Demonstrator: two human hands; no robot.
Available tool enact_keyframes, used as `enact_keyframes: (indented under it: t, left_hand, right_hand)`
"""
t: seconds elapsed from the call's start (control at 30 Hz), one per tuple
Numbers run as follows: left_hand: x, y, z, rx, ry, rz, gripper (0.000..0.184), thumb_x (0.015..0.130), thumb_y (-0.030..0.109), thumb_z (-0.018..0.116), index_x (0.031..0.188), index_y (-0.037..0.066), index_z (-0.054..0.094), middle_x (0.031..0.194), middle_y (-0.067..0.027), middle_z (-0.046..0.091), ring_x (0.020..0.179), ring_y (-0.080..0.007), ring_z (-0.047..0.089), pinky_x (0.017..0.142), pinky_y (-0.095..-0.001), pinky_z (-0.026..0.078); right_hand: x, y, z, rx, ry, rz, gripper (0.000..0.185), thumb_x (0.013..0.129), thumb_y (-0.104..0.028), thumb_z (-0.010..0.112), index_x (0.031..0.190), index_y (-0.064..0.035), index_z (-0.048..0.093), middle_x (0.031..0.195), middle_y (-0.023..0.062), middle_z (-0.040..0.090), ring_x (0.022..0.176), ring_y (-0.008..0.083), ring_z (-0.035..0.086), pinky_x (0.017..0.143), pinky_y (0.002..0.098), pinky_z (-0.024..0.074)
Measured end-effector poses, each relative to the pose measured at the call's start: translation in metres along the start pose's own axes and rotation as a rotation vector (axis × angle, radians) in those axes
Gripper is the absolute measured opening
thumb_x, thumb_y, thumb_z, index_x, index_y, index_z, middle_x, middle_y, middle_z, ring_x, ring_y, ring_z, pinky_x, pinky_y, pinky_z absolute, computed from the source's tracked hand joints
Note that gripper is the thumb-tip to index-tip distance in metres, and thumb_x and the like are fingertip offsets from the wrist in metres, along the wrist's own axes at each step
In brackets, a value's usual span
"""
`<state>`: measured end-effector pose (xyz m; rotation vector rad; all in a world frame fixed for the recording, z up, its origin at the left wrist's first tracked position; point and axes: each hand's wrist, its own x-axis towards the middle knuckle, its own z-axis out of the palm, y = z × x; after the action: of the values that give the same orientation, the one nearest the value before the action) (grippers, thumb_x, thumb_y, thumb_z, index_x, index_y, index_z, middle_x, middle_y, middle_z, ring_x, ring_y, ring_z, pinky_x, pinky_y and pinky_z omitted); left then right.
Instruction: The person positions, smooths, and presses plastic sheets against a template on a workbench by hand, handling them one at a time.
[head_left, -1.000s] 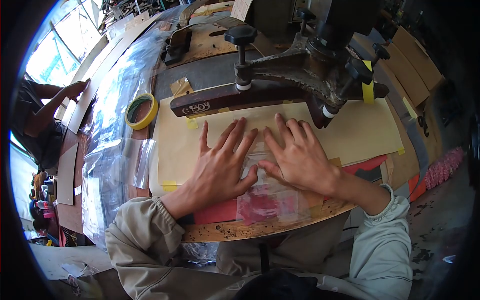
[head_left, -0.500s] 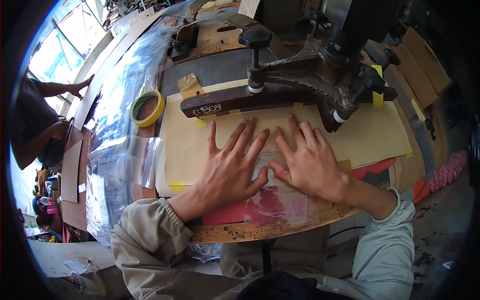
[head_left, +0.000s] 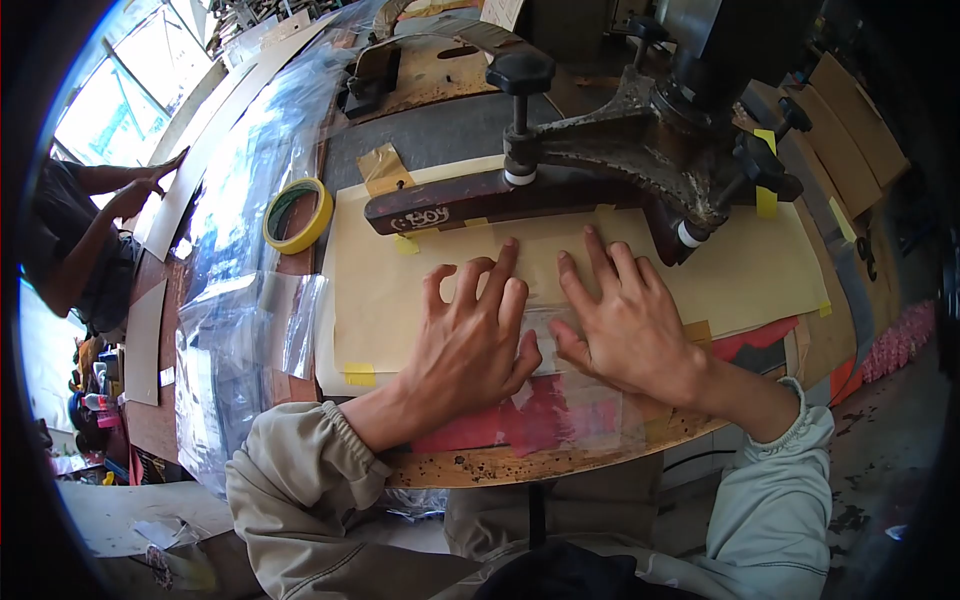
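A pale cream sheet [head_left: 385, 300] lies flat on the worktop, with bits of yellow tape along its edges. My left hand [head_left: 475, 335] rests on it, fingers apart and bent, the index finger stretched furthest forward. Beside it my right hand [head_left: 630, 330] lies with its fingers spread on the sheet. A clear plastic piece [head_left: 545, 330] shows between and below the hands, over red material [head_left: 560, 410] near the front edge. Just beyond my fingertips, a dark wooden bar [head_left: 440, 207] with white lettering sits across the sheet under a black metal machine frame [head_left: 610, 145].
A yellow tape roll [head_left: 298, 215] lies left of the sheet beside clear plastic film [head_left: 225, 330]. Black knobs [head_left: 520, 72] stick up from the machine frame. At the far left a person [head_left: 85, 230] stands by a long board [head_left: 215, 160]. Cardboard [head_left: 850, 130] leans at the right.
My left hand's fingers have bent and drawn back, while its index finger stays forward. My right hand stays nearly in place. The other person's hands have come together.
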<state>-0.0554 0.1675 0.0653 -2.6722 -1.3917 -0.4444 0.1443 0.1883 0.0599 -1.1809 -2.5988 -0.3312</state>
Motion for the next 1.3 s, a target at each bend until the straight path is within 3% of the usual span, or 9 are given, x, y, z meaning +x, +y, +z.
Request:
enact_keyframes:
  t: [0.6,1.0,1.3]
  left_hand:
    - [0.002,-0.001,-0.003,-0.026,-0.001,0.009,0.033,0.078,0.024,0.057,0.098,-0.002,0.051,0.136,-0.025,0.045,0.115,-0.0317,0.047,0.099,-0.0545,0.031]
    - [0.003,-0.003,-0.002,-0.108,-0.031,-0.037,0.039,0.08,0.022,0.053,0.106,-0.006,0.049,0.141,-0.0242,0.042,0.128,-0.0332,0.041,0.106,-0.0556,0.024]
    - [0.002,-0.001,0.0,-0.135,-0.002,-0.003,0.044,0.084,0.026,0.057,0.12,0.002,0.052,0.138,-0.0204,0.046,0.131,-0.0299,0.043,0.111,-0.0515,0.022]
  right_hand:
    - [-0.004,-0.004,-0.001,-0.016,0.011,0.023,0.058,0.086,-0.041,0.056,0.123,0.0027,0.055,0.128,0.0259,0.051,0.105,0.0311,0.05,0.084,0.0396,0.0454]
    - [0.001,0.001,0.002,-0.015,0.025,0.017,0.055,0.087,-0.042,0.056,0.121,0.0011,0.056,0.128,0.0289,0.051,0.11,0.0319,0.05,0.084,0.0396,0.0448]
    - [0.006,0.007,0.007,0.028,0.073,0.02,0.054,0.089,-0.042,0.057,0.121,0.0013,0.057,0.126,0.0261,0.054,0.111,0.0318,0.052,0.091,0.0413,0.0447]
